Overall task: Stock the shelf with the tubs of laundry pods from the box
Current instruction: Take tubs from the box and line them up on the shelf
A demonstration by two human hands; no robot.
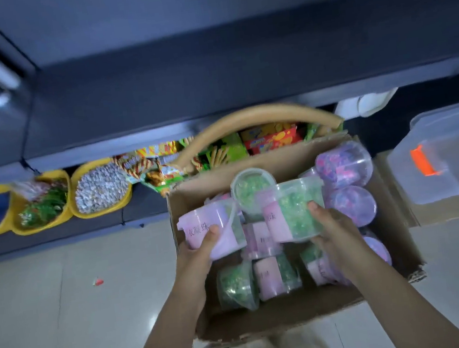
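Note:
An open cardboard box sits on the floor, holding several clear tubs of laundry pods with pink labels. My left hand grips one tub with a pink label over the box's left side. My right hand holds a tub of green pods above the middle of the box. Tubs of purple pods lie along the box's right side. The dark grey shelf stretches across the view beyond the box.
Yellow trays of small goods and snack packets line the bottom shelf. A basket handle arches behind the box. A clear lidded bin stands at the right on another carton. Pale floor tiles spread to the left.

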